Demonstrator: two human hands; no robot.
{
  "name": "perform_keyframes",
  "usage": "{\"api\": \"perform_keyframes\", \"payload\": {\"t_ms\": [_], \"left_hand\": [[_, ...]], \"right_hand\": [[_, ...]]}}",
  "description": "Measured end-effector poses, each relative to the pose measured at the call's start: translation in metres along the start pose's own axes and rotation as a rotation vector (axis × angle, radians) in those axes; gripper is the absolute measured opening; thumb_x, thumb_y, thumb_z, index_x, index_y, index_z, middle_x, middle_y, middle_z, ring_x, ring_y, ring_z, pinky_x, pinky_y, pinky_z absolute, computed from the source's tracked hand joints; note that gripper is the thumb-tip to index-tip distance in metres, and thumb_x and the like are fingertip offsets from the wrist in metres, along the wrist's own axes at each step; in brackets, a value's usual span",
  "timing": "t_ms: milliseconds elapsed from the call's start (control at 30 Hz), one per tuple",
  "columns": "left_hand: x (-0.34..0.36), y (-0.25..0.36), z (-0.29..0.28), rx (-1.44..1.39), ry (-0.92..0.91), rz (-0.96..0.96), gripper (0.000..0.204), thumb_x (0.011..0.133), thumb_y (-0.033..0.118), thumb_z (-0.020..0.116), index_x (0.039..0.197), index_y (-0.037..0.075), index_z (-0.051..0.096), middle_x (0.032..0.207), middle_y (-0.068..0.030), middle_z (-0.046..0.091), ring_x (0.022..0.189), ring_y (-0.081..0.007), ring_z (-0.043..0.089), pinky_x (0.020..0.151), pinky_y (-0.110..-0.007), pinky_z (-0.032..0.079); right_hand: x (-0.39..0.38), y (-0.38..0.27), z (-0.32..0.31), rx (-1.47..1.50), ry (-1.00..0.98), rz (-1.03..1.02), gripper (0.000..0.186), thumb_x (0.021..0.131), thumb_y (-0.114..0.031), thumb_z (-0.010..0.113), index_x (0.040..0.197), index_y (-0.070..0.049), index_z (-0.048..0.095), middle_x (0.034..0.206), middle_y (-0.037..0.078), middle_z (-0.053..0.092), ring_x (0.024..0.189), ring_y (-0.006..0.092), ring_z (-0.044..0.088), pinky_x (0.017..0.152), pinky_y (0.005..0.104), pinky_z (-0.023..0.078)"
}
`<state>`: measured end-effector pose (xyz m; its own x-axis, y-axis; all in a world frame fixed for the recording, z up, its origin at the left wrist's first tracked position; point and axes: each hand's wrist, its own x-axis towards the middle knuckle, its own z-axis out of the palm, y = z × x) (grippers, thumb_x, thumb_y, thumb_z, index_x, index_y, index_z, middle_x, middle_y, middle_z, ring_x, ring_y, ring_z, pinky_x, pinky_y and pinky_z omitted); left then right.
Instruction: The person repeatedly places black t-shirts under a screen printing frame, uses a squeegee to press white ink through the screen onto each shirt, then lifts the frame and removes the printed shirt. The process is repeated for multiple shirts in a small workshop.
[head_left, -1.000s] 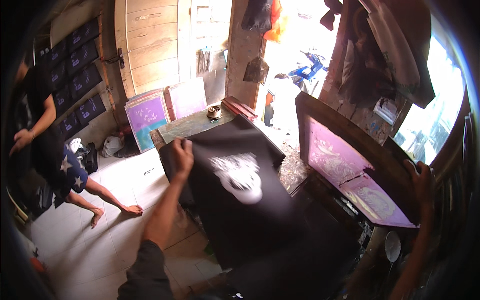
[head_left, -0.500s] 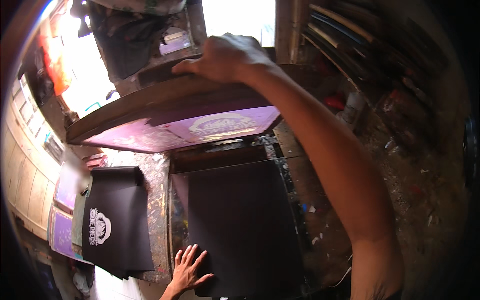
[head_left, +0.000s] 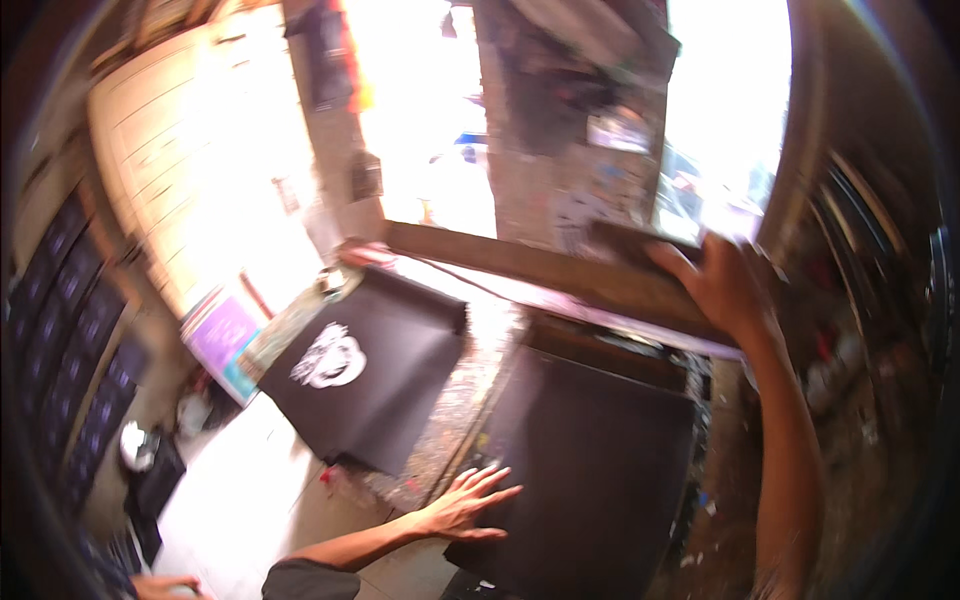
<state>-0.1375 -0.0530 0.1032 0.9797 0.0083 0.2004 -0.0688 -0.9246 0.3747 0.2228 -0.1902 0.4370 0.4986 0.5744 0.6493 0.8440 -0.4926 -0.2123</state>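
At the right, my right hand is closed on the upper edge of a raised wooden screen-printing frame, which stands tilted up at the back of the bench. A dark wooden piece lies along that edge beside my thumb; whether my fingers hold it too is unclear. Below the frame lies a plain black sheet on the printing bed. My left hand rests with spread fingers at its left edge. To the left, another black sheet bears a white print, its far end curled up.
Another person's hand shows at the lower left. A purple screen leans beyond the printed sheet. Paint-stained bench top runs between the sheets. Bright windows and a pale door stand behind; boards are stacked at right.
My view has swung left, so the bench sits further right and the door has come in. The frame's purple mesh now shows only as a thin strip. My left hand remains at the sheet's edge.
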Motion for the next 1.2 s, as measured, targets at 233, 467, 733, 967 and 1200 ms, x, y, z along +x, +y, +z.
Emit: {"api": "perform_keyframes", "payload": {"t_ms": [233, 467, 733, 967, 1200], "left_hand": [[0.062, 0.071, -0.07, -0.738, 0.905, -0.673, 0.08, 0.097, 0.046, 0.069, 0.146, -0.007, 0.034, 0.133, -0.0272, 0.052, 0.123, -0.0327, 0.057, 0.096, -0.045, 0.05], [-0.023, 0.03, 0.02, -0.675, 0.54, -1.185, 0.073, 0.088, 0.06, 0.072, 0.08, -0.011, 0.059, 0.08, -0.0318, 0.067, 0.078, -0.0365, 0.07, 0.07, -0.049, 0.053], [-0.026, 0.03, 0.04, -0.613, 0.65, -0.981, 0.069, 0.087, 0.056, 0.077, 0.068, -0.005, 0.049, 0.058, -0.0237, 0.052, 0.05, -0.0273, 0.053, 0.048, -0.046, 0.043], [-0.035, 0.029, 0.033, -0.607, 0.584, -1.046, 0.069, 0.087, 0.056, 0.077, 0.067, -0.001, 0.045, 0.058, -0.0168, 0.05, 0.05, -0.0206, 0.049, 0.046, -0.041, 0.041], [-0.022, 0.022, 0.028, -0.846, 0.467, -1.17, 0.062, 0.092, 0.049, 0.075, 0.074, -0.003, 0.046, 0.065, -0.0155, 0.06, 0.066, -0.0268, 0.075, 0.048, -0.035, 0.055]], "right_hand": [[-0.205, -0.027, 0.031, -0.305, -0.012, -0.241, 0.043, 0.088, -0.047, 0.071, 0.081, -0.006, 0.061, 0.077, 0.015, 0.063, 0.079, 0.0374, 0.063, 0.089, 0.0542, 0.05], [-0.26, 0.014, 0.13, -0.045, -0.662, -0.089, 0.027, 0.071, -0.026, 0.075, 0.09, -0.01, 0.066, 0.076, 0.02, 0.071, 0.074, 0.0434, 0.071, 0.067, 0.0509, 0.058], [-0.302, 0.034, 0.13, 0.027, -0.561, -0.236, 0.027, 0.067, -0.022, 0.074, 0.088, -0.01, 0.063, 0.073, 0.015, 0.068, 0.071, 0.0371, 0.069, 0.087, 0.055, 0.049], [-0.179, 0.075, 0.22, -0.216, -0.333, -0.199, 0.027, 0.077, -0.021, 0.08, 0.093, -0.007, 0.063, 0.084, 0.013, 0.067, 0.085, 0.0351, 0.068, 0.093, 0.0499, 0.046], [-0.182, 0.06, 0.159, 0.006, -0.867, -0.006, 0.052, 0.072, -0.044, 0.087, 0.098, -0.002, 0.069, 0.084, 0.022, 0.071, 0.085, 0.0419, 0.07, 0.078, 0.0507, 0.053]]}}
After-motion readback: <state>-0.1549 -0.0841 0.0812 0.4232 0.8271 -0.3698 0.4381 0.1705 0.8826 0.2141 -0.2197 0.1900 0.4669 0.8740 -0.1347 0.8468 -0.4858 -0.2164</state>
